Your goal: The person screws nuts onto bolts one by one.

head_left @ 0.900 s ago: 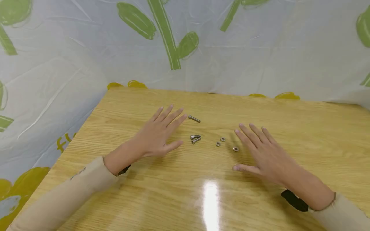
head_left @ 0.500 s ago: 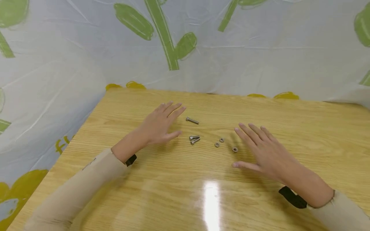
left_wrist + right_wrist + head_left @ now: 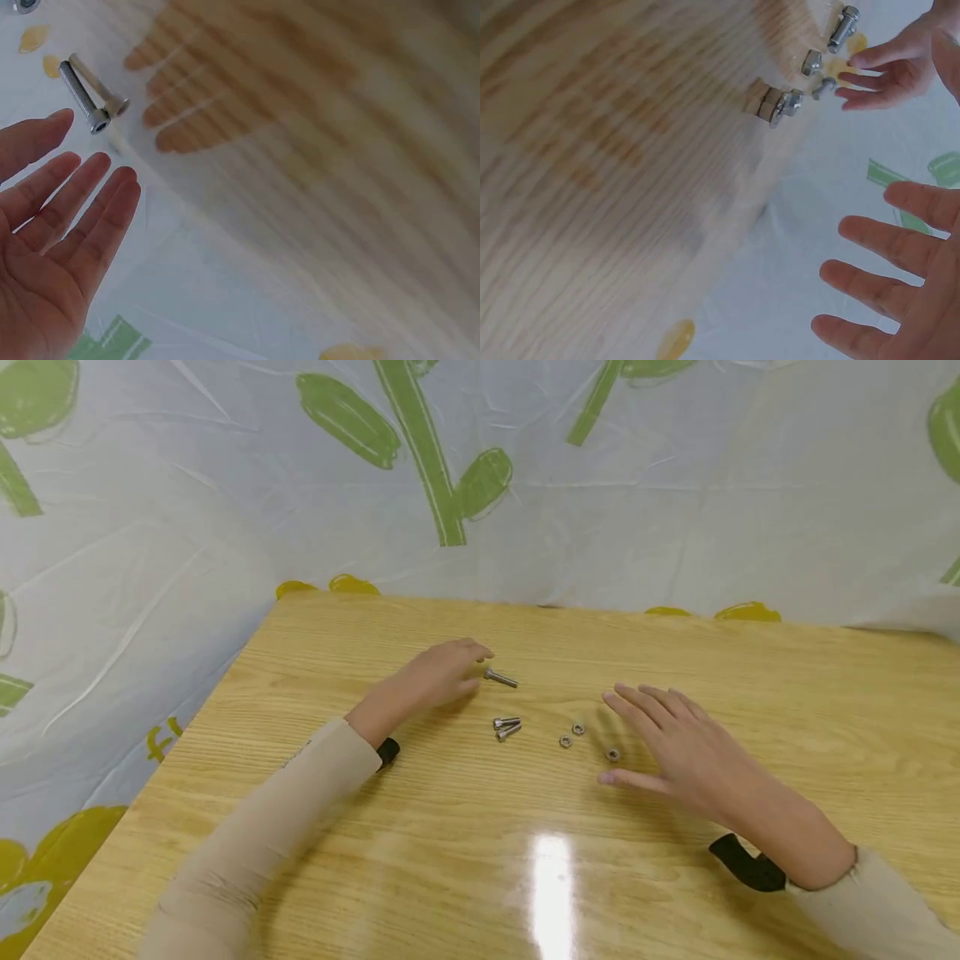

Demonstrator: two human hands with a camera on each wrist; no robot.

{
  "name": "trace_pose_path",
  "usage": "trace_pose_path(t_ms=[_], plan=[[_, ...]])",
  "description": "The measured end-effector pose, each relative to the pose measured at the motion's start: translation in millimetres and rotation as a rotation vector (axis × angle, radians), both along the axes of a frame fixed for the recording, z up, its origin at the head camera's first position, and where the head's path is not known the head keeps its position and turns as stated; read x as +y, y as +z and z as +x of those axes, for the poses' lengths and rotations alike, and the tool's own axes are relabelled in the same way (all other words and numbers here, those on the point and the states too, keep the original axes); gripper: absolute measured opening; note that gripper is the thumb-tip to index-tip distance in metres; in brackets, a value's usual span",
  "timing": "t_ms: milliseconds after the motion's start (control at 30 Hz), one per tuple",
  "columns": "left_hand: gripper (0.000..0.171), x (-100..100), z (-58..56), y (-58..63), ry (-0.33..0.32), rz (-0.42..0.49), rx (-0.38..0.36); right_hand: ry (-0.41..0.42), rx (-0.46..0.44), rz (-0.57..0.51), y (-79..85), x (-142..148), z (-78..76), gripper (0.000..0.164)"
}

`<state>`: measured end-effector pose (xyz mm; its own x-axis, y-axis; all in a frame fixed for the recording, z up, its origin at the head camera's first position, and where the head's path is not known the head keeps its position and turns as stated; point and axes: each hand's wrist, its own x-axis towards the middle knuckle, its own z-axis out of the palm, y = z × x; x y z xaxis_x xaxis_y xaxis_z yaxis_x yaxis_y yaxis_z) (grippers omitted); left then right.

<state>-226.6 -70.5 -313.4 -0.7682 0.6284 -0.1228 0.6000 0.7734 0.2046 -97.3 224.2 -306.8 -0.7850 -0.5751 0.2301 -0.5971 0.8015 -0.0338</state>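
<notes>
Since the far bolt [image 3: 502, 678] lies crosswise, head toward my left hand [image 3: 437, 675], that one's closer than my right hand [image 3: 686, 747], both loose, empty

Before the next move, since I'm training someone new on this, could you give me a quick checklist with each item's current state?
1. Left grip empty: ok, the left wrist view shows a gap between its fingers and the farthest bolt.
2. Right grip empty: ok, fingers extended, nothing held.
3. Three nuts separate: ok, none touches another.
4. Two nearer bolts spaced apart: not ok, their heads lie close together.
5. Threads matching: cannot tell, too small to judge.
</notes>
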Motion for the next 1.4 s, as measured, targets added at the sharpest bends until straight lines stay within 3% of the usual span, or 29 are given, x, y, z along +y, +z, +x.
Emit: trace_pose_path(t_ms=[367, 500, 667, 867, 1033, 1233, 1400], plan=[[0.015, 17.7, -5.7, -0.5, 0.019, -0.038, 0.027, -0.041, -0.050, 0.015, 10.9, -8.2, -2.2, 0.072], [0.013, 20.2, -5.1, 0.5, 0.038, -0.042, 0.015, -0.086, -0.100, 0.018, 13.7, -8.2, -1.5, 0.071], [0.014, 20.8, -2.9, 3.2, 0.051, -0.057, -0.005, -0.085, -0.108, 0.017, 17.1, -7.3, -2.3, 0.067], [0.013, 17.8, 0.8, 7.2, 0.050, -0.025, -0.016, -0.091, -0.146, 0.022, 21.3, -3.7, -3.0, 0.052], [0.010, 14.2, 7.0, 17.8, 0.076, 0.069, -0.041, -0.154, -0.298, -0.016, 21.0, -2.2, -3.3, 0.042], [0.011, 14.9, 18.1, 36.1, 0.063, 0.087, -0.062, -0.199, -0.494, -0.033, 14.1, -5.7, -4.9, 0.035], [0.012, 18.8, 24.9, 44.8, 0.038, 0.108, -0.076, -0.223, -0.602, -0.075, 8.6, -9.2, -6.7, 0.036]])
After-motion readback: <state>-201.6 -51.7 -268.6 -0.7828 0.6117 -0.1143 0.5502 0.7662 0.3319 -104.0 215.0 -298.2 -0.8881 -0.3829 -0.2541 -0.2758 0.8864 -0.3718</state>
